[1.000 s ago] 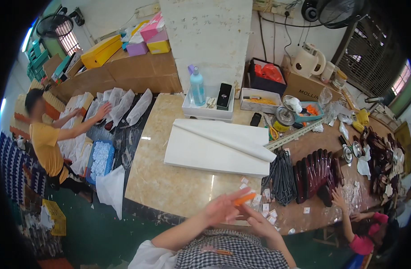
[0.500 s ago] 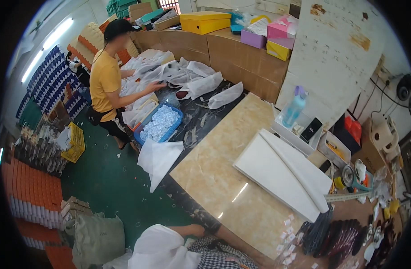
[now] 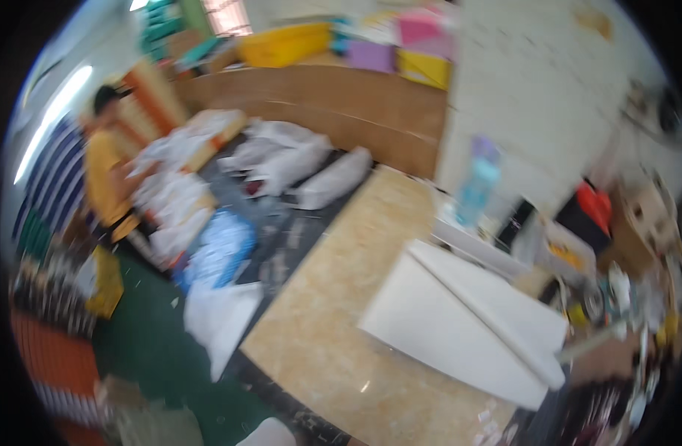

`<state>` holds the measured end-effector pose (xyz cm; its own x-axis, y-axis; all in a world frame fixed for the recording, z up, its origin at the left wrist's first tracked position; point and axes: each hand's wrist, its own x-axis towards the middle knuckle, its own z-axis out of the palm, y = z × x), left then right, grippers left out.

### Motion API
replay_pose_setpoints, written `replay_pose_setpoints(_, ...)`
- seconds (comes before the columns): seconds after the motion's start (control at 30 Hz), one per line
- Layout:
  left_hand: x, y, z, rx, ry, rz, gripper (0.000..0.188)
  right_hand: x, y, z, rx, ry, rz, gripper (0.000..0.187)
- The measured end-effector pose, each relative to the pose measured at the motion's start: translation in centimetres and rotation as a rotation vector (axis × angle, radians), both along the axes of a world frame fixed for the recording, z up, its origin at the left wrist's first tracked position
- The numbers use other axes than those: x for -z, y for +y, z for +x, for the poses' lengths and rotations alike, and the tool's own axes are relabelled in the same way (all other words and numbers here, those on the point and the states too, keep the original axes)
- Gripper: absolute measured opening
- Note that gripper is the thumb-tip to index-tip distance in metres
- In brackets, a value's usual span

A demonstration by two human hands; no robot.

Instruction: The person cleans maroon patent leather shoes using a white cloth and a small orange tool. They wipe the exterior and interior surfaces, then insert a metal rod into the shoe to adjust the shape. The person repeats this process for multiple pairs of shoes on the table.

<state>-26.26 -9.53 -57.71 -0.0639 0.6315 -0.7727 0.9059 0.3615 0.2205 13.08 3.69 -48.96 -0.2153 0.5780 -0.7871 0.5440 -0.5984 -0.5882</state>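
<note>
Neither of my hands shows in the head view. At the lower edge only a white patch of cloth (image 3: 268,434) pokes in. The worktop in front of me has a beige marbled surface (image 3: 319,297). On its right part lies a stack of large white sheets (image 3: 438,312), with one edge rolled or folded over along its length. A single white sheet (image 3: 214,320) hangs over the table's left edge, beside a blue basket (image 3: 240,238) filled with pale blue and white pieces. The whole picture is blurred by motion.
Across the table stands a person in a yellow shirt (image 3: 107,175), hands among white-wrapped bundles (image 3: 170,201). A cardboard barrier (image 3: 319,104) runs behind. To the right are a blue bottle (image 3: 478,186), a white box (image 3: 482,249), and dark items (image 3: 594,412). Orange stacks (image 3: 55,334) stand left.
My view has swung, and the forearms, white cloth and checked fabric at the lower edge have mostly left the picture. The person in yellow now faces the bundles further left.
</note>
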Motion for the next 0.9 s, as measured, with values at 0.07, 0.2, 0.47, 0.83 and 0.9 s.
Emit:
replay_pose_setpoints(0.07, 3.1, 4.5, -0.4, -0.003, 0.051, 0.042, 0.038, 2.9, -1.8, 2.3, 0.052, -0.034, -0.013, 0.043)
replay_pose_setpoints(0.2, 8.5, 12.1, 0.2, 0.014, 0.142, 0.092, 0.039, 6.3, -6.0, 6.4, 0.156, -0.101, -0.070, 0.042)
replay_pose_setpoints(0.47, 14.1, 16.4, 2.7, 0.113, 0.194, 0.107, 0.041, 9.1, -18.0, 10.4, 0.429, -0.190, -0.190, 0.042)
replay_pose_setpoints(0.83, 12.7, 1.7, 1.5, 0.185, 0.056, 0.084, 0.044, 13.7, -27.5, 12.2, 0.471, -0.152, -0.071, 0.042)
replay_pose_setpoints(0.9, 12.3, -2.6, 0.2, 0.192, 0.015, 0.059, 0.044, 13.6, -28.7, 12.8, 0.432, -0.145, -0.047, 0.042)
